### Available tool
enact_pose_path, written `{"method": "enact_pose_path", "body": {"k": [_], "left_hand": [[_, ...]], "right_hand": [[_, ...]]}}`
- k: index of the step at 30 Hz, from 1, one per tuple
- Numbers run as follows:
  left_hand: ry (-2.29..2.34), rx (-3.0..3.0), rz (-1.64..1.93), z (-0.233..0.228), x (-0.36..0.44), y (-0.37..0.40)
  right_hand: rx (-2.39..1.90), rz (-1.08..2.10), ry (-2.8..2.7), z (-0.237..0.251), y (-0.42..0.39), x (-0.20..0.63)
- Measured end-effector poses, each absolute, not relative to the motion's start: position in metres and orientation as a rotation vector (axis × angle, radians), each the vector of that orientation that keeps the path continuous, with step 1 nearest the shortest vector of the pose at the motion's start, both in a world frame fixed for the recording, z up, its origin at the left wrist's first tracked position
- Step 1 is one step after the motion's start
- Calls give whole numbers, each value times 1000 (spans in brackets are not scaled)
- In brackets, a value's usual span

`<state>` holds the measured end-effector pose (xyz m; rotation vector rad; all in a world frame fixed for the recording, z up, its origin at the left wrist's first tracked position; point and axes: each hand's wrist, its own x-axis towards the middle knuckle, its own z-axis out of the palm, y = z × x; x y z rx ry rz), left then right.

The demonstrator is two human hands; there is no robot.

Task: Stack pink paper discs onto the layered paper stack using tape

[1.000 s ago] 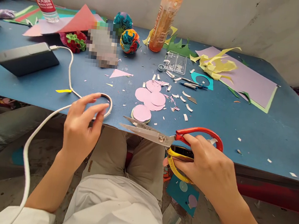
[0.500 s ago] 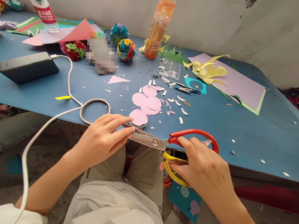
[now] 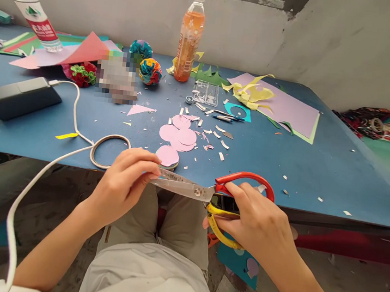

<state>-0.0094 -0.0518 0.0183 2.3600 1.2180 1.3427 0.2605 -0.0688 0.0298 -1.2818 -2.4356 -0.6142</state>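
Head view: left hand (image 3: 121, 184) has come off the tape ring (image 3: 110, 151), its fingers now pinching the scissors (image 3: 190, 189) blade tip at nine o'clock, right hand (image 3: 260, 222) gripping the handles over the bench (image 3: 317, 177) edge.

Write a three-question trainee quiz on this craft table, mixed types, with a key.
1. True or false: the right hand holds the scissors by their handles.
2. What do the left hand fingers pinch? A) tape ring B) scissor blades C) white cable
3. Fill in: the pink paper circles lie on the ____ table.

Key: 1 true. 2 B. 3 blue.
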Motion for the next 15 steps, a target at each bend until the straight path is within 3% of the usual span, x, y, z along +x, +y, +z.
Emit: {"method": "enact_pose_path", "body": {"k": [4,10,15], "left_hand": [[1214,1679,1773,9,-1,-52],[1130,880,1533,-5,14,-49],[1075,798,1532,-6,25,-54]], "right_hand": [[-1534,-566,-2307,31,-67,274],[-1982,-233,-2003,21,-23,317],[-1841,-246,-1922,18,-8,313]]}}
